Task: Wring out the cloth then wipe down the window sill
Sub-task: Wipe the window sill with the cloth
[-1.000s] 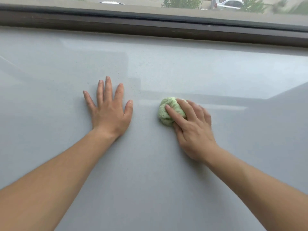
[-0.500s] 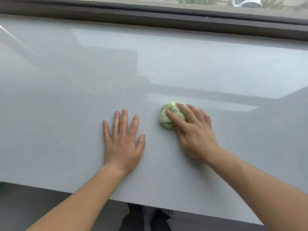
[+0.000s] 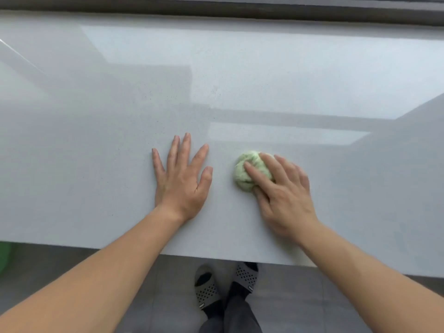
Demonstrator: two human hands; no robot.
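Observation:
A small pale green cloth, bunched into a ball, lies on the light grey window sill. My right hand presses on its right part, with the fingers laid fairly straight over the top and the thumb at its near side. My left hand rests flat on the sill with fingers spread, a hand's width to the left of the cloth and not touching it. Both hands are close to the sill's front edge.
The dark window frame runs along the far side of the sill. Below the sill's front edge are the grey floor and my feet in grey perforated slippers. A green object shows at the left edge, under the sill.
Both hands have come back toward the sill's front edge, the cloth moving with my right hand. My left hand has also shifted right. The view has tilted down, so the floor and feet now show.

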